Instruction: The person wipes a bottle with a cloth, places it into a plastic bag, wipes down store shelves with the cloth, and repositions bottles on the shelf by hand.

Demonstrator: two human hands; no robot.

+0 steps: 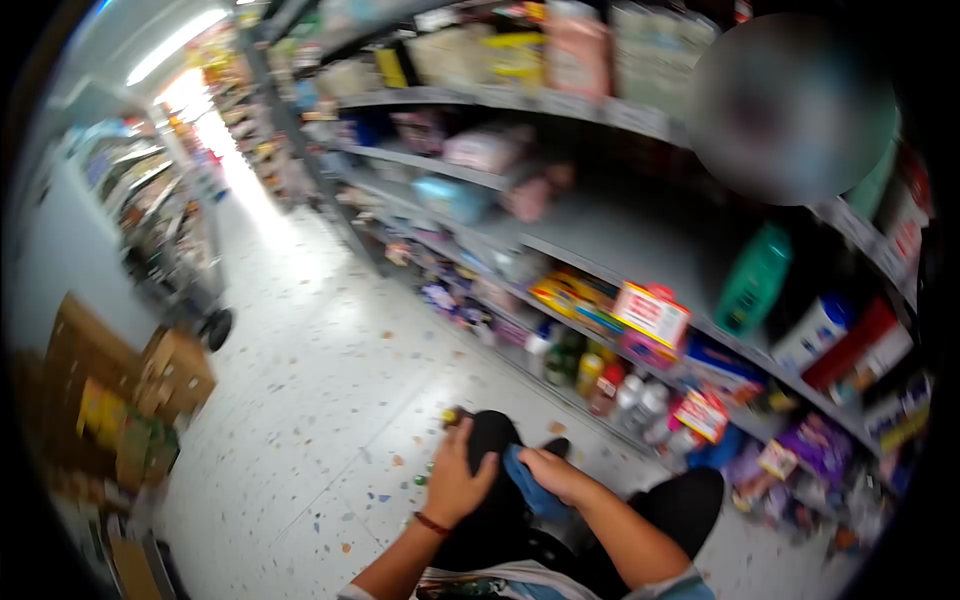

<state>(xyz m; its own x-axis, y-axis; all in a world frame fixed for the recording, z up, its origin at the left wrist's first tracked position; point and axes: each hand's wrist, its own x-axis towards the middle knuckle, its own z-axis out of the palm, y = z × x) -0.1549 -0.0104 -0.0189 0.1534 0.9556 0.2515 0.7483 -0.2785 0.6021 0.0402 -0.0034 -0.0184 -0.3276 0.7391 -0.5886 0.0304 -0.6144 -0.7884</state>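
Low in the head view, my right hand (557, 476) is closed on a crumpled blue cloth (530, 487), held over my lap between the knees. My left hand (462, 478) rests against the side of my black-trousered left knee (494, 436), thumb apart from the fingers and nothing visible in its palm. A small yellowish-brown thing (450, 416) shows just past the left fingertips, too blurred to name. A teal bottle (756, 280) stands on the half-bare shelf ahead to the right.
Store shelves (600, 265) run along the right, holding bottles, packets and red-and-white price signs (650, 314). Cardboard boxes (175, 375) sit on the speckled floor (300, 420) at left, near a wheeled rack (218, 328). A bright aisle recedes at the upper left.
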